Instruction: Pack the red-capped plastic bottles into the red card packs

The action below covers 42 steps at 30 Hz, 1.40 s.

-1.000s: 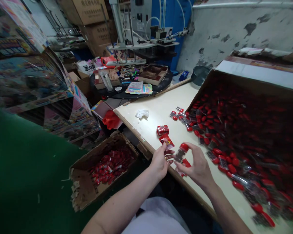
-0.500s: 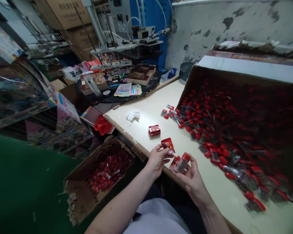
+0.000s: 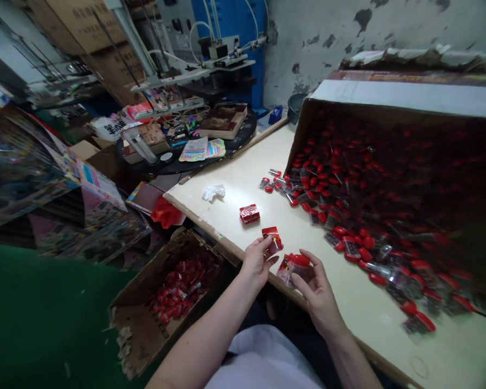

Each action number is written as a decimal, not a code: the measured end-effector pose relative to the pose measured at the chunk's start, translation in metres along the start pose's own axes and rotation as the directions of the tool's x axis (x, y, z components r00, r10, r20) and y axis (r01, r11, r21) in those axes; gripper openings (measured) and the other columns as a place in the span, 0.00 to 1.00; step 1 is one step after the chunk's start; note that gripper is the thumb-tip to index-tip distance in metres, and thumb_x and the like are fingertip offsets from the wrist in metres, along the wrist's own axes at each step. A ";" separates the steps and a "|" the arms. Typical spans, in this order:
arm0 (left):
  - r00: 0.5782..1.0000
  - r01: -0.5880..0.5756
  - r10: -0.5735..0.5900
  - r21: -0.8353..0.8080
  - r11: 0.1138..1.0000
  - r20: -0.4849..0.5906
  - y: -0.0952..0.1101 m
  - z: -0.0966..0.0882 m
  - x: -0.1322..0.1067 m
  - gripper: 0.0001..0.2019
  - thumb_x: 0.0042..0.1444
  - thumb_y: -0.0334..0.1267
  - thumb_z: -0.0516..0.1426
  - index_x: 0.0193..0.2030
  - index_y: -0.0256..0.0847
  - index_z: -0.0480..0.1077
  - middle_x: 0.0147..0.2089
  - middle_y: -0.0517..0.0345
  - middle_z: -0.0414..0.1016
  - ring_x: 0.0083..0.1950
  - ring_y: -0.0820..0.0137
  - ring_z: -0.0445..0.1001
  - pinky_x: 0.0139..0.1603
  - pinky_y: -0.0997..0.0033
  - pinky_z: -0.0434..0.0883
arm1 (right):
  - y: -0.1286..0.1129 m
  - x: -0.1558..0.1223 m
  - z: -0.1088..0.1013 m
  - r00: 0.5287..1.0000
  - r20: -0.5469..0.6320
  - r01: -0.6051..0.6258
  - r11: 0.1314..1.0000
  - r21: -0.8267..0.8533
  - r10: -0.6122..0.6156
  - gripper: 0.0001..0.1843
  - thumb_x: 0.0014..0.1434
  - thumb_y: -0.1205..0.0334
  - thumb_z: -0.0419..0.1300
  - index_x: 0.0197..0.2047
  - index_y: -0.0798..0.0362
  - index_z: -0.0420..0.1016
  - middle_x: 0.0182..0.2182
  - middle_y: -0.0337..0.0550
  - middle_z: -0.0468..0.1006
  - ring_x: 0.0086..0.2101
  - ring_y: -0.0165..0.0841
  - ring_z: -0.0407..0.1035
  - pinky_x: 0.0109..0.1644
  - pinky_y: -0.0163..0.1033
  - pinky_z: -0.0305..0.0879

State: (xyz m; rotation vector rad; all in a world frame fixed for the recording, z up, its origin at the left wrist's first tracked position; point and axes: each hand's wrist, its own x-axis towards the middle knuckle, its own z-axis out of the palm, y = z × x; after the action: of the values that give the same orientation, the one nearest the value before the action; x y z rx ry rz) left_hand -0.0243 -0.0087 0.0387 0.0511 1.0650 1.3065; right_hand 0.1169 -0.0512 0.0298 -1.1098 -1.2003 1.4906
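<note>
Pale table, blurred carton lettering, left fingers pinching sachet, right fingers gripping jar

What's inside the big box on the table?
The big box holds a heap of small clear containers with red caps, some lying on the table. Whatever lies under the top layer is covered; the dark right side can't be made out.

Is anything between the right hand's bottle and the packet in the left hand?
Yes, in this view: a second packet at the table edge shows between bottle and left hand. Whether it touches the bottle is unclear.
</note>
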 end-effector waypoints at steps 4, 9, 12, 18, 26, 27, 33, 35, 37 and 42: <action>1.000 0.019 -0.019 -0.027 0.999 -0.005 -0.005 0.005 0.000 0.15 0.40 0.41 0.65 0.32 0.38 0.67 0.33 0.55 0.73 0.36 0.67 0.73 0.35 0.69 0.65 | 0.005 0.001 0.003 0.996 -0.063 0.051 0.982 -0.179 -0.063 0.23 0.52 0.59 0.61 0.51 0.48 0.60 0.41 0.45 0.74 0.39 0.37 0.72 0.46 0.46 0.68; 0.999 0.036 -0.035 -0.033 0.999 0.038 -0.008 0.009 -0.003 0.14 0.41 0.40 0.64 0.32 0.37 0.67 0.32 0.54 0.72 0.34 0.68 0.72 0.34 0.69 0.66 | 0.009 0.002 0.002 0.992 -0.091 0.053 0.944 -0.326 -0.087 0.17 0.53 0.58 0.60 0.45 0.50 0.64 0.40 0.45 0.75 0.36 0.37 0.73 0.43 0.45 0.69; 0.998 0.049 -0.047 -0.028 0.998 0.043 -0.009 0.011 -0.007 0.13 0.41 0.41 0.64 0.30 0.37 0.67 0.29 0.55 0.72 0.30 0.71 0.71 0.33 0.70 0.66 | 0.008 0.004 0.001 0.989 -0.112 0.052 0.937 -0.346 -0.096 0.17 0.53 0.58 0.61 0.45 0.50 0.64 0.40 0.45 0.76 0.36 0.37 0.73 0.42 0.44 0.70; 0.994 0.083 -0.079 -0.054 0.995 0.069 -0.009 0.010 -0.014 0.12 0.41 0.39 0.64 0.31 0.37 0.68 0.30 0.58 0.72 0.29 0.75 0.69 0.33 0.73 0.65 | 0.012 0.007 0.002 0.979 -0.185 0.027 0.955 -0.294 -0.084 0.19 0.51 0.55 0.62 0.45 0.51 0.65 0.39 0.47 0.76 0.37 0.38 0.73 0.42 0.45 0.70; 0.995 0.003 0.003 -0.059 0.998 0.101 -0.014 0.013 -0.019 0.12 0.40 0.35 0.65 0.30 0.35 0.69 0.29 0.57 0.73 0.28 0.76 0.69 0.34 0.75 0.65 | 0.015 0.006 0.009 0.994 -0.108 -0.026 0.999 -0.030 0.023 0.19 0.50 0.56 0.63 0.43 0.51 0.64 0.38 0.44 0.76 0.38 0.36 0.72 0.43 0.43 0.70; 0.994 -0.005 0.012 -0.064 0.998 0.109 -0.015 0.013 -0.019 0.12 0.40 0.35 0.65 0.31 0.35 0.69 0.29 0.57 0.73 0.28 0.76 0.69 0.35 0.75 0.65 | 0.015 0.006 0.010 0.995 -0.096 -0.035 0.999 -0.008 0.034 0.19 0.50 0.56 0.63 0.43 0.51 0.64 0.38 0.44 0.76 0.38 0.36 0.72 0.43 0.42 0.70; 0.978 0.008 -0.016 0.041 0.999 0.210 -0.016 0.007 -0.021 0.14 0.42 0.41 0.64 0.35 0.35 0.72 0.33 0.54 0.75 0.30 0.75 0.70 0.35 0.74 0.65 | 0.013 0.007 0.010 0.995 -0.088 -0.035 0.999 0.021 0.036 0.18 0.50 0.57 0.63 0.44 0.51 0.67 0.40 0.44 0.77 0.39 0.36 0.72 0.44 0.42 0.69; 0.976 0.028 -0.052 0.113 0.993 0.214 -0.015 0.004 -0.022 0.16 0.42 0.44 0.64 0.35 0.34 0.72 0.33 0.51 0.75 0.30 0.73 0.71 0.33 0.73 0.64 | 0.012 0.008 0.009 0.996 -0.088 -0.029 0.999 0.018 0.030 0.19 0.50 0.56 0.63 0.45 0.52 0.68 0.40 0.44 0.77 0.39 0.37 0.72 0.45 0.44 0.68; 0.976 0.042 -0.076 0.167 0.985 0.206 -0.016 0.002 -0.023 0.17 0.42 0.46 0.63 0.34 0.34 0.73 0.33 0.49 0.76 0.30 0.71 0.72 0.32 0.72 0.64 | 0.013 0.008 0.009 0.995 -0.096 -0.032 0.999 0.022 0.034 0.19 0.50 0.56 0.63 0.45 0.51 0.68 0.40 0.45 0.77 0.39 0.37 0.72 0.45 0.45 0.69; 0.970 0.011 -0.054 0.181 0.983 0.237 -0.020 0.000 -0.024 0.16 0.42 0.44 0.64 0.35 0.33 0.74 0.35 0.48 0.76 0.30 0.71 0.72 0.32 0.73 0.65 | 0.012 0.008 0.010 0.993 -0.109 -0.044 0.996 0.082 0.053 0.18 0.50 0.56 0.63 0.44 0.52 0.70 0.37 0.44 0.78 0.37 0.37 0.72 0.40 0.41 0.70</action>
State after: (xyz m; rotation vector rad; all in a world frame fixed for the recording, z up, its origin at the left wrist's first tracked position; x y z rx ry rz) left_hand -0.0070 -0.0344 0.0415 0.3189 0.9661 1.1396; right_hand 0.1047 -0.0466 0.0180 -1.1600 -1.0362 1.4800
